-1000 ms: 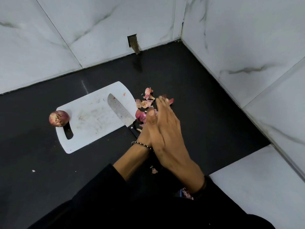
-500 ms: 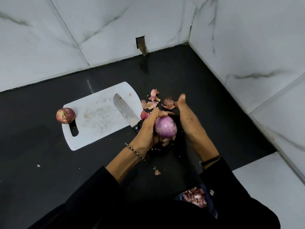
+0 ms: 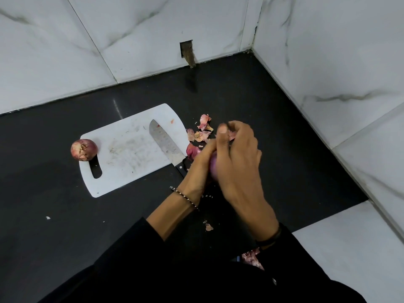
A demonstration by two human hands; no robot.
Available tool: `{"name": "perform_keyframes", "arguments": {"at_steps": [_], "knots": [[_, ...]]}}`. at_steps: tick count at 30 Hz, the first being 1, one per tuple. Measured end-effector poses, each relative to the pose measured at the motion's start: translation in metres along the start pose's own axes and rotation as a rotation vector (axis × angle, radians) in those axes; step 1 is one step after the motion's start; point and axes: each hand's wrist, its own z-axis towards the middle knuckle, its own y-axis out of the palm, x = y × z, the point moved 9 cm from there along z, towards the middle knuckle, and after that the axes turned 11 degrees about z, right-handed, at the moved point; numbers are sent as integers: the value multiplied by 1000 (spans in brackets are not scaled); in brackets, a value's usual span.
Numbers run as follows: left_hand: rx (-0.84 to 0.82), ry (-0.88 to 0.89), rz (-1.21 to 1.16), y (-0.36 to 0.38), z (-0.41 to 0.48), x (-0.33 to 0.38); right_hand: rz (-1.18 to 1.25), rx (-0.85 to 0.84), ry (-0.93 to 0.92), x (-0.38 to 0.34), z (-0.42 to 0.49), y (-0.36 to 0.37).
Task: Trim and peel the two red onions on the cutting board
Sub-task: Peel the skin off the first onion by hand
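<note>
My left hand (image 3: 200,165) and right hand (image 3: 238,162) are together, both curled round one onion (image 3: 213,166) above the worktop (image 3: 273,149) just right of the cutting board (image 3: 131,149), while the other onion (image 3: 83,149) sits at the board's left end.

Cutting board (image 3: 131,149): white plastic, matt, scuffed, stained. Knife blade (image 3: 165,143): bare steel, satin sheen, dimpled. Handle (image 3: 181,167): black, smooth. Countertop (image 3: 284,138): black, polished, reflective. Wall tiles (image 3: 131,40): white marble-look, glossy. Unpeeled onion (image 3: 83,149): dry papery skin, rough root end. Peeled onion (image 3: 213,169) you hold: smooth, faint sheen. Loose skins (image 3: 204,123): thin, papery, crinkled. Your sleeves (image 3: 175,270): black matt cloth.
</note>
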Motion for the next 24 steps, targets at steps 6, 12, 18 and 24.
{"name": "perform_keyframes", "arguments": {"at_steps": [6, 12, 18, 24], "knots": [[112, 6, -23, -17, 8, -2, -17, -46, 97, 23, 18, 4], [49, -38, -32, -21, 5, 6, 41, 44, -5, 29, 33, -28], [49, -30, -106, -25, 15, 14, 110, 14, -213, 9, 23, -33], [100, -71, -136, -32, 24, 21, 88, -94, -320, 1, 25, -29]]}}
